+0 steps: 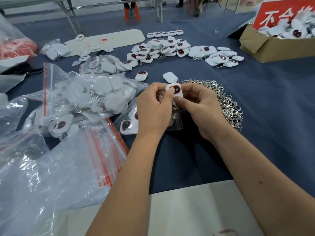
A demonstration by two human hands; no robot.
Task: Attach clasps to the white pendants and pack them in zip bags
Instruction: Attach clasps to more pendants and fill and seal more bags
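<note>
Head view, only view. Centre of frame: both hands meet over one white pendant (175,91), face toward the camera, dark red-ringed oval showing. Its long axis runs roughly up-down in the frame, tilted slightly, top end toward the upper centre. A small clear zip bag (175,122) hangs below the pendant between the wrists; the pendant's lower end looks to be at or in the bag mouth, cannot tell which.

Left hand (153,106): fingers curled, thumb pressed on the pendant's face from the left side, pinching it. Right hand (198,106): fingers curled, thumb tip at the pendant's lower right edge, apparently gripping pendant and bag film together. Clasp on this pendant is hidden behind the fingers, can't confirm it is attached.

Key relation: pendant sits directly above the bag, long axis pointing down into it, so the likely next move is a push down along that axis. Both hands equally near; left thumb is best placed to push.

Clasp pile (226,103), silver, lies just right of the right hand, centre right of frame. Loose pendant (170,77) just above the hands, another (141,75) to its left. Heap of clasped pendants (170,50) in the upper centre. Filled big bags (95,94) at centre left, stack of empty zip bags (102,159) at lower left. Cardboard box (265,46) with more pendants at upper right. All on the blue table (272,116).
</note>
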